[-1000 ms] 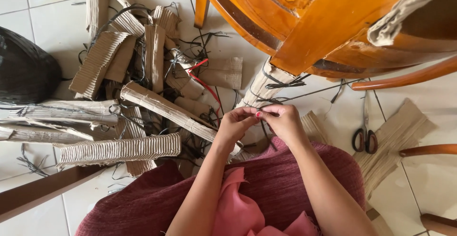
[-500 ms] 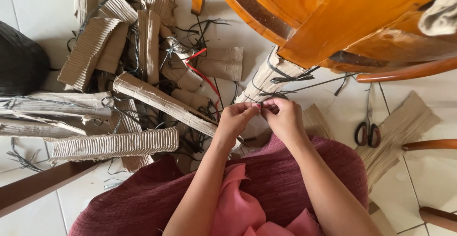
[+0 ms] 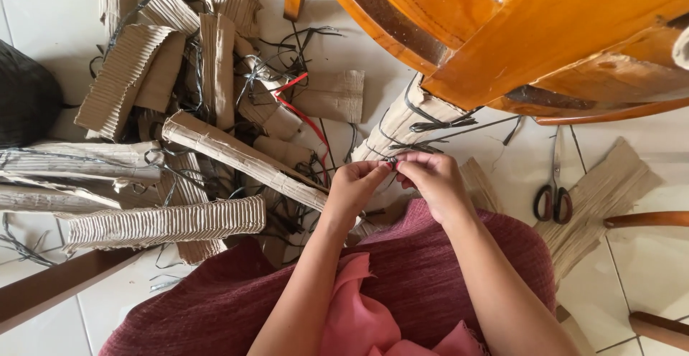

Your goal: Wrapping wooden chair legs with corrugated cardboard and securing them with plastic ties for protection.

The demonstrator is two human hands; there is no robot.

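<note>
Both hands are meeting at the centre of the head view. The left hand is lying at 9 o'clock of the contact point, and the right hand is lying at 3 o'clock of it. The fingertips of both hands are pinching closed on a thin black tie, which is sitting between them. The tie is running around a chair leg wrapped in corrugated cardboard, which is rising from the hands toward 12 o'clock. Further black bands are circling this wrapped leg above the fingers.

The wrapped leg is joining an orange wooden chair frame, which is filling the 1 o'clock sector. A pair of scissors is lying on the white tiled floor at 3 o'clock of the right hand, well apart from it. A flat cardboard sheet is lying just beside the scissors, farther toward 3 o'clock.

A pile of cardboard strips and loose black ties is covering the floor from 9 to 11 o'clock of the left hand. One ribbed strip is lying at 9 o'clock, near the knee. A red cord is running through the pile at 11 o'clock. A black bag is sitting at the far 9 o'clock edge. A maroon garment is covering the lap at 6 o'clock.
</note>
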